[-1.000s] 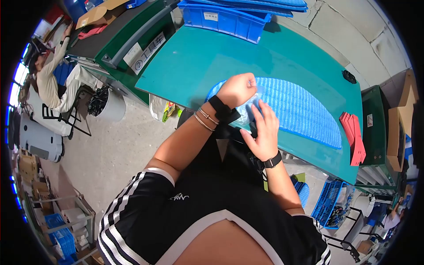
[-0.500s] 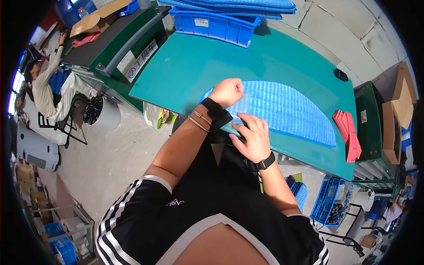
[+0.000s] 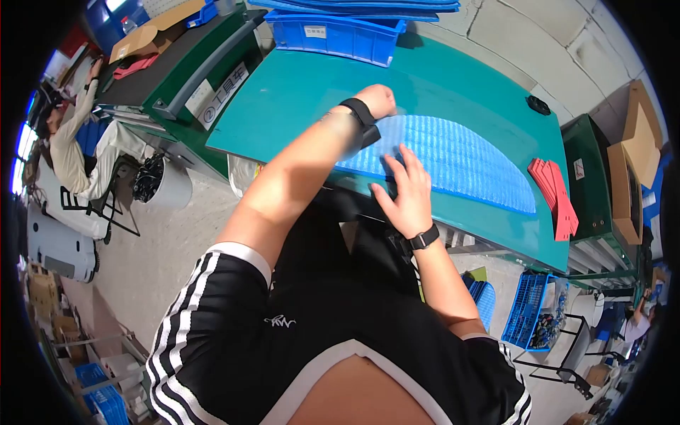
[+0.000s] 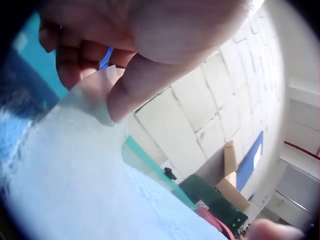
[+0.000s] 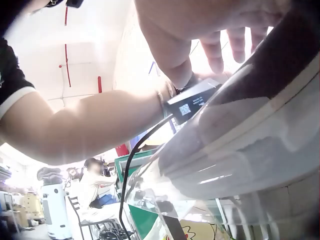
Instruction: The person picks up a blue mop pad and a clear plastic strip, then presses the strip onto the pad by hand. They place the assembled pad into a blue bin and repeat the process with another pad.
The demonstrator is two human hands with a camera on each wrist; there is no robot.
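Note:
In the head view a blue ribbed cloth pad [image 3: 467,163] with one curved side lies on the green table [image 3: 319,92]. My left hand [image 3: 377,100] is at its far left end. The left wrist view shows that hand's thumb and fingers pinching the edge of a translucent plastic bag or film [image 4: 75,150]. My right hand [image 3: 409,198] is over the pad's near edge, fingers extended and spread. Clear plastic [image 5: 235,155] stretches below the right hand in the right wrist view.
Red flat strips [image 3: 556,195] lie right of the pad, a small black object [image 3: 538,105] behind them. A blue bin [image 3: 329,39] with blue pads stacked on it stands at the back. Left are a tool cart [image 3: 170,99] and a seated person [image 3: 71,142].
My left hand has moved forward, away from my body, drawing the plastic along. My right hand's fingers, bent half a second ago, are now straighter and spread.

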